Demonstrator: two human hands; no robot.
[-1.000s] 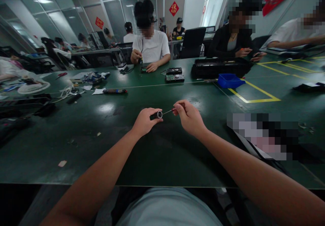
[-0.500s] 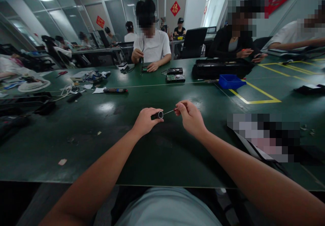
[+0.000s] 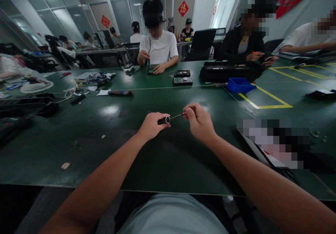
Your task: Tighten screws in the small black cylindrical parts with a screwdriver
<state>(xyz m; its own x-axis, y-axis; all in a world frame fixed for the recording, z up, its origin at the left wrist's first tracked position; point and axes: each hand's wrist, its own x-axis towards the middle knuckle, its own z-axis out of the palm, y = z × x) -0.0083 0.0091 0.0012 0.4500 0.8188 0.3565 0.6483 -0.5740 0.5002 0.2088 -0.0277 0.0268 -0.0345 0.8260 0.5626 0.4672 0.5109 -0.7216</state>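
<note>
My left hand [image 3: 151, 125] is closed around a small black cylinder [image 3: 165, 120] with a silver-rimmed end that faces right. My right hand [image 3: 200, 122] pinches a thin screwdriver [image 3: 177, 115] with a red handle; its metal tip points into the open end of the cylinder. Both hands hover just above the dark green table [image 3: 105, 150], near its middle.
Across the table a person in a white shirt [image 3: 158, 48] works on a small board. A blue bin [image 3: 240, 85], a black tray [image 3: 231, 71], circuit boards [image 3: 182, 80] and yellow floor-tape lines [image 3: 265, 99] lie beyond. Cables and tools clutter the far left [image 3: 76, 94]. A blurred item lies at right [image 3: 273, 143].
The hands stay together with the screwdriver tip at the cylinder's end. The whole view has shifted slightly; nothing was taken up or let go.
</note>
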